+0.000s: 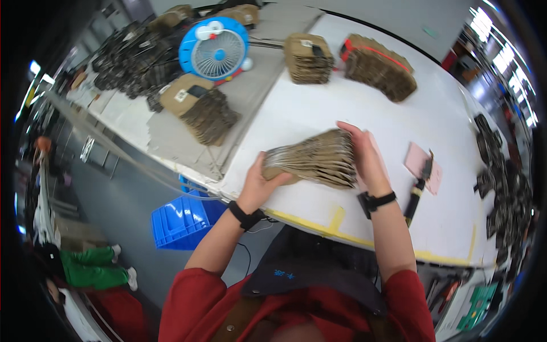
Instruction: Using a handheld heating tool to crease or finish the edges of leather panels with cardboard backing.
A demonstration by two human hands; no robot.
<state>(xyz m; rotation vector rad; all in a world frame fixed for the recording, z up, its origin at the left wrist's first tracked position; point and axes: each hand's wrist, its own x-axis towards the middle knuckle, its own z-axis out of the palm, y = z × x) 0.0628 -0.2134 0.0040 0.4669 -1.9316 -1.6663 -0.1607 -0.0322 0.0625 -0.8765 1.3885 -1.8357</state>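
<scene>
A stack of brown fabric pieces (316, 157), fanned out in thin layers, rests on the white table in front of me. Its narrow left end is gripped by my left hand (256, 185), with the thumb along the near side and the other fingers partly hidden behind. At the wide right end, my right hand (369, 159) lies flat against the layers, fingers stretched out toward the far side. Right of that hand, a black-handled tool (417, 194) lies partly over a pink pad (416, 159).
Further stacks of brown pieces stand at the back, one (307, 57) beside a red-strapped bundle (379, 65). Another stack (199, 108) sits near a blue fan (216, 51). Dark pieces (134, 60) are heaped far left. A blue crate (179, 222) is below the table's left edge.
</scene>
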